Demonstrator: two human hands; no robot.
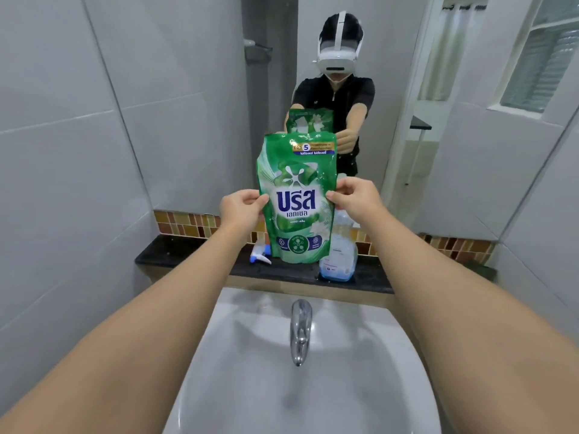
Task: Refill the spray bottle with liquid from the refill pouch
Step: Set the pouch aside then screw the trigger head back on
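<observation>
Pinching the green refill pouch point(296, 202) by its side edges, left hand point(239, 208) and right hand point(354, 197) risk letting it slip onto the uncapped spray bottle point(340, 255) standing just behind.

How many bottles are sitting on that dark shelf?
1. A clear spray bottle stands on the dark shelf, partly behind the green pouch; its detached sprayer head lies left. The pouch may hide more.

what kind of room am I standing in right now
Most likely a home bathroom: a white sink with a chrome tap sits below a wall mirror, and the walls are tiled.
</observation>
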